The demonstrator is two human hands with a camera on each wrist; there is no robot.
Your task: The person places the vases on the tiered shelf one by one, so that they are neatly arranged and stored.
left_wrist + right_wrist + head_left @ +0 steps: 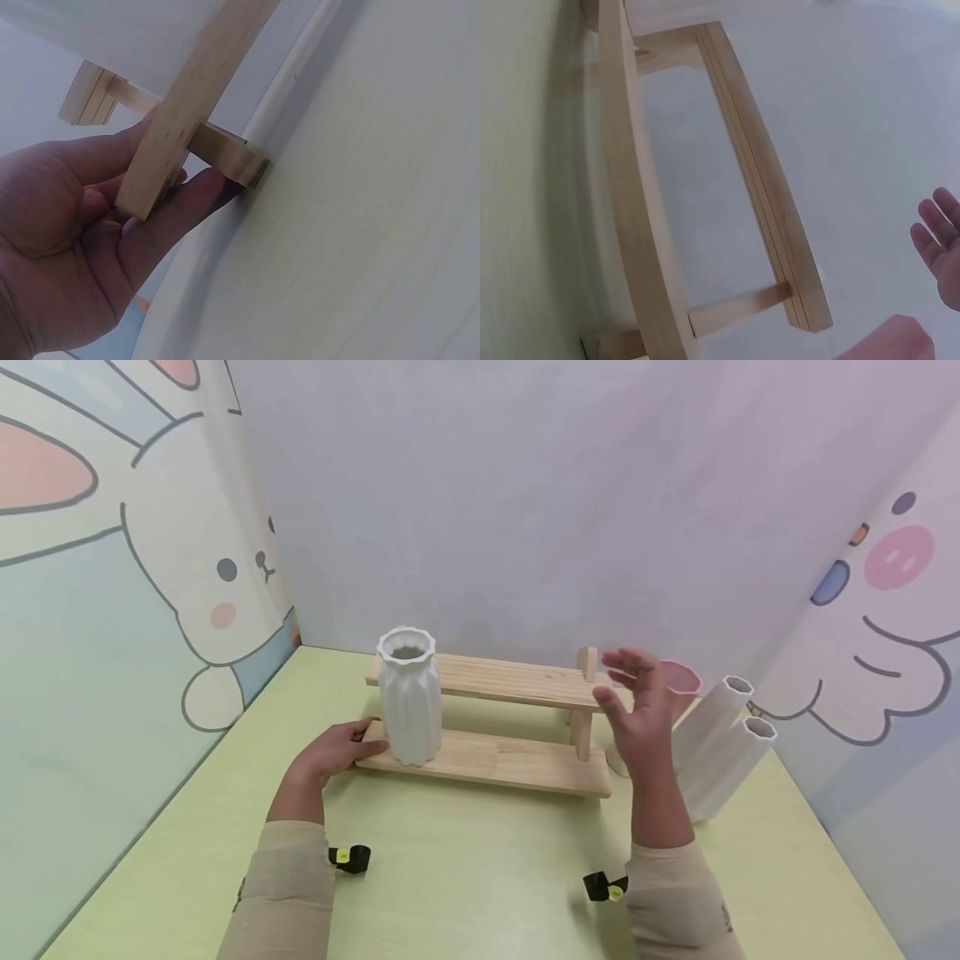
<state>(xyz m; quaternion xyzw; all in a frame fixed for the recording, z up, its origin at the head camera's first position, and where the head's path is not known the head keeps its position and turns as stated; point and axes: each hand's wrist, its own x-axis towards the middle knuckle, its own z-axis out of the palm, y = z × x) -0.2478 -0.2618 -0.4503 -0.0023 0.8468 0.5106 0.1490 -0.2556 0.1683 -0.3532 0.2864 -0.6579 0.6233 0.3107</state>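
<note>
The left hand [333, 755] is clamped on the left end of the wooden shelf [498, 760], while the right hand [637, 718] hangs near the other end, fingers apart and empty. And right by that left grip, the fluted white vase [411, 710] stands upright on the lower board (a tall passenger, this one!), so any shift probably wants to be slow and level, ideally with both ends held. Farther right, the pink vase [681, 682] and white tubes [733, 768] call for elbow room.

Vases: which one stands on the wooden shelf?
The fluted white vase, on the lower board; the pink vase and white tubes are beyond its right end.
</note>
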